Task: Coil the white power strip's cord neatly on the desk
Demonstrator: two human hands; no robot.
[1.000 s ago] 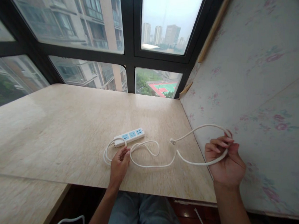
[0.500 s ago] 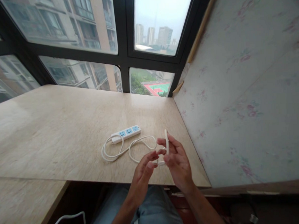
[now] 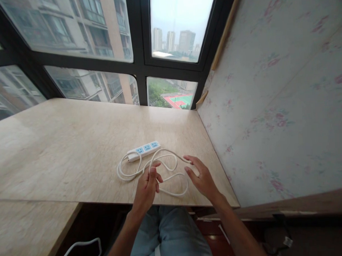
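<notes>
A white power strip (image 3: pixel 144 150) with several blue-faced sockets lies on the stone-look ledge, its white cord (image 3: pixel 174 195) looped in front of and beside it. My left hand (image 3: pixel 147 182) is closed around part of the cord, thumb pressed over the fingers. A raised stretch of cord arcs from it over to my right hand (image 3: pixel 200 175). There the cord meets the fingertips of my right hand, with thumb and forefinger curved around it and a small gap showing between them. The plug end of the cord cannot be made out.
Dark-framed windows (image 3: pixel 140 69) stand behind the ledge (image 3: pixel 75 147). A flower-patterned wall (image 3: pixel 272 119) closes off the right side. My legs (image 3: pixel 170 233) are below the ledge's front edge. Another white cord-like loop (image 3: pixel 82 244) hangs at lower left.
My hands have moved apart, the left one going left and closing on the cord. A length of cord now spans between them in an arc, and the right hand has turned more palm-down.
</notes>
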